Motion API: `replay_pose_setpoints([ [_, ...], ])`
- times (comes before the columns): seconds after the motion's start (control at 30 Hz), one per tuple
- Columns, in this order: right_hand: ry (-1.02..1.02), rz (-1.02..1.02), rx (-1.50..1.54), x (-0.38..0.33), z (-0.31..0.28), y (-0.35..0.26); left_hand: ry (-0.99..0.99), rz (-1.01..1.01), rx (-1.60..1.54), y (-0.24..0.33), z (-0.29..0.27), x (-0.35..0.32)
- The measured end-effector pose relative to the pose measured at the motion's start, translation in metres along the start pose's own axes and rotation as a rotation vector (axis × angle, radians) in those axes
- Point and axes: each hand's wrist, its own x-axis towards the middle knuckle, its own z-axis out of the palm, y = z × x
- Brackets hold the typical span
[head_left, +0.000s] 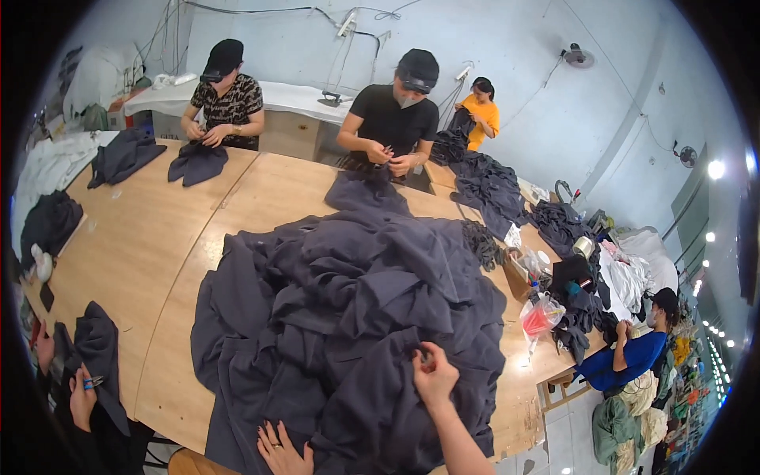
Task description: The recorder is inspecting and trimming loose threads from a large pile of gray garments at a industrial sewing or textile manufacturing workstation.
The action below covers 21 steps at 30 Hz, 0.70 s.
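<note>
"Where is the cloth?"
"Piled on the bench, mid-frame, spreading up and left from the right hand, lower centre; both hands touch it. No clear long axis."
"Each grip?"
"Right: fingers curl nearly together at a fold; pinching, I cannot tell. Left hand, bottom edge: spread flat."
"Its look?"
"Dark grey, matte, rumpled."

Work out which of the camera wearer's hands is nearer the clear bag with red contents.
Right. The right hand is at the dark cloth pile, left of the clear bag; the left hand rests farther left, toward the pile's near edge.
</note>
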Motion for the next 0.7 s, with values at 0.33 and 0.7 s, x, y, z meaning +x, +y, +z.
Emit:
replay_pose_setpoints([
  [0.33, -0.338, 0.154, 0.092, 0.015, -0.018, 0.003, 0.180, 0.065, 0.181, -0.016, 0.040, 0.002],
  [0.7, -0.465, -0.017, 0.883, -0.023, -0.120, -0.034, 0.336, 0.199, -0.941, 0.072, -0.037, -0.017],
])
